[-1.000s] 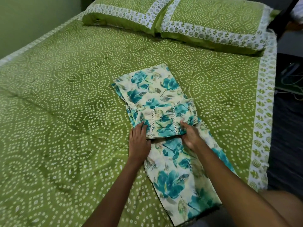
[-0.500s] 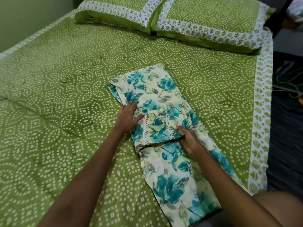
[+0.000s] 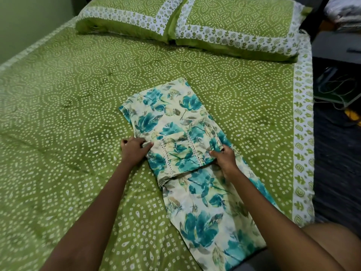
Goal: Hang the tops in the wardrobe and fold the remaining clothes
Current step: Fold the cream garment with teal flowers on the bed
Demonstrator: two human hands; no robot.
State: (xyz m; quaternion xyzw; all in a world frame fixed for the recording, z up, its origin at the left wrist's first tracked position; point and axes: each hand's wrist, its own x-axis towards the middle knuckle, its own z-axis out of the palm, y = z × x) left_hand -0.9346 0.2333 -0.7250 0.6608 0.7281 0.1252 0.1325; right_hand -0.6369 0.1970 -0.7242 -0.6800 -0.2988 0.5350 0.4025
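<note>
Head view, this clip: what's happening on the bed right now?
A person is folding a cream garment with a teal floral print on a bed spread with a green dotted bedsheet. The left hand grips the left edge of the folded-over section with lace strips, and the right hand grips its right edge. The lower part of the garment lies unfolded toward the person. Two matching green pillows sit at the head of the bed.

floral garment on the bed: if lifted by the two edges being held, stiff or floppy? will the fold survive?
Likely floppy: the floral garment lies flat, following the bedsheet, thin at its folded edges. The fold would probably fall open, since only the left hand and right hand pinch its sides. Probably light; the edges lift with fingertips alone.
</note>
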